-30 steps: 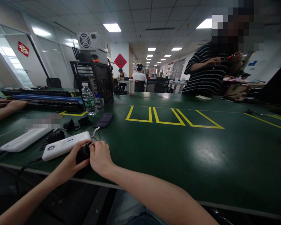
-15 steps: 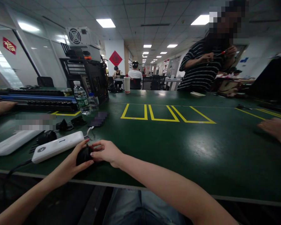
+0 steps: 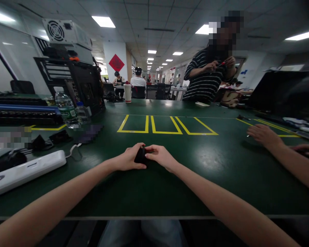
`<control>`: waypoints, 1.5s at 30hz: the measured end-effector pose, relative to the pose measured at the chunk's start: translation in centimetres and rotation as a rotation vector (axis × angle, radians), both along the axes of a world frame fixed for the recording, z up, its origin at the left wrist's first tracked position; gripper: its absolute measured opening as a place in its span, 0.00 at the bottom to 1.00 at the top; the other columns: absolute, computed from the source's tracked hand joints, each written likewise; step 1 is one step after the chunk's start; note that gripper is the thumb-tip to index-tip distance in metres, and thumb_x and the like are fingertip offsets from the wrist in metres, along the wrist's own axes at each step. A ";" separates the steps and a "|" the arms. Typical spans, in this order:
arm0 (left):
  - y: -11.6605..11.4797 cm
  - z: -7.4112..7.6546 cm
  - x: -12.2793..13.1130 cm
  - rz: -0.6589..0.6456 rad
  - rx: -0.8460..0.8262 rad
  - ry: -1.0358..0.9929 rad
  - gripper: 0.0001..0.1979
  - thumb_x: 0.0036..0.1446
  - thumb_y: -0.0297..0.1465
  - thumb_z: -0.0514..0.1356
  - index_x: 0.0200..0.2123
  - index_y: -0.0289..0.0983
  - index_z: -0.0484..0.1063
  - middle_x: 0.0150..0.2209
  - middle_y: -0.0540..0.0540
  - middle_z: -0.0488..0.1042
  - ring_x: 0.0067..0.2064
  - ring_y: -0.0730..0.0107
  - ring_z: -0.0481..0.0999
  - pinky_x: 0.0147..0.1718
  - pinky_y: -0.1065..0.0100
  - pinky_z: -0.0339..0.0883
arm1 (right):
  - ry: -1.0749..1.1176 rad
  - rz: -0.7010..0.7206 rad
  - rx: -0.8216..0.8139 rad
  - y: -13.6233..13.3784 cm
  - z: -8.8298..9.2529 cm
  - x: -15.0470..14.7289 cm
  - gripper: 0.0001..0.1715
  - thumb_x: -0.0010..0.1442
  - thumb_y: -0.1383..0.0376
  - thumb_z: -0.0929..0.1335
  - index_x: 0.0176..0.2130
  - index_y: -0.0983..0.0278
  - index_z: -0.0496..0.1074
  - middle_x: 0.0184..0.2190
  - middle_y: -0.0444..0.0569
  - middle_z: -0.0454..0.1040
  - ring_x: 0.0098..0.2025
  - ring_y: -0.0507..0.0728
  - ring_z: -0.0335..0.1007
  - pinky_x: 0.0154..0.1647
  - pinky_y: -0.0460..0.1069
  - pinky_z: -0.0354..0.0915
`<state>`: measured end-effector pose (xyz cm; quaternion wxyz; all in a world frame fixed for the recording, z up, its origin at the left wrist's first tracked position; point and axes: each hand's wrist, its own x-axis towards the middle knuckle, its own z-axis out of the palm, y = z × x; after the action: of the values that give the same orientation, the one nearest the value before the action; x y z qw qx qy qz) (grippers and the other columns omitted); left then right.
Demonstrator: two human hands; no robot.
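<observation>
A small black object (image 3: 140,156), too dark to identify, is held just above or on the green table (image 3: 154,192). My left hand (image 3: 130,158) wraps round its left side, thumb below and fingers above. From the right, my right hand (image 3: 158,156) pinches its other side with bent fingers. Beyond both hands, yellow tape outlines (image 3: 167,132) mark the tabletop. To the left lies a white power strip (image 3: 28,171) with a pale cable at its end.
Left stand a water bottle (image 3: 66,109), a smaller blue-capped bottle (image 3: 82,113) and a black computer case (image 3: 84,85). A white cup (image 3: 128,93) stands farther back. Another person's hand (image 3: 265,135) rests at right; a person in a striped top (image 3: 204,75) stands across the table.
Both my hands have moved right along the table with the black object, away from the power strip. The view has turned right, and another person's hand at right shows more fully.
</observation>
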<state>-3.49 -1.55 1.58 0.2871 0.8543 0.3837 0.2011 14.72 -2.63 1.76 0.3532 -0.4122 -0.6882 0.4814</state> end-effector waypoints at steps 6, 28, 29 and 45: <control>-0.2 -0.6 0.3 0.024 -0.047 -0.126 0.34 0.45 0.36 0.60 0.53 0.39 0.47 0.49 0.43 0.58 0.49 0.61 0.62 0.48 0.59 0.57 | 0.021 0.014 -0.009 -0.3 -0.4 0.0 0.18 0.50 0.62 0.65 0.42 0.65 0.66 0.40 0.50 0.69 0.42 0.54 0.66 0.44 0.53 0.62; 6.2 1.9 3.6 -0.066 -0.190 -0.196 0.29 0.47 0.30 0.59 0.51 0.44 0.50 0.48 0.46 0.57 0.49 0.62 0.61 0.45 0.58 0.61 | 0.088 -0.132 -0.064 5.0 -0.7 2.1 0.18 0.51 0.70 0.63 0.44 0.60 0.63 0.42 0.46 0.66 0.46 0.53 0.63 0.48 0.51 0.61; 6.3 1.9 3.6 -0.059 -0.207 -0.190 0.29 0.47 0.30 0.59 0.51 0.44 0.49 0.49 0.46 0.56 0.49 0.62 0.61 0.46 0.58 0.61 | 0.085 -0.139 -0.075 5.1 -0.6 2.1 0.18 0.51 0.70 0.63 0.44 0.60 0.63 0.43 0.46 0.66 0.46 0.53 0.63 0.48 0.51 0.61; 6.7 0.8 3.3 -0.034 -0.170 -0.153 0.32 0.45 0.32 0.61 0.51 0.45 0.48 0.50 0.45 0.56 0.49 0.59 0.60 0.46 0.55 0.59 | 0.076 -0.149 -0.071 5.1 -0.5 1.9 0.18 0.50 0.70 0.65 0.43 0.60 0.64 0.42 0.46 0.64 0.46 0.53 0.62 0.48 0.50 0.61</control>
<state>-0.14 5.14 2.35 0.3906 0.8154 0.3616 0.2276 16.62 2.44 1.24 0.3988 -0.4559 -0.6244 0.4932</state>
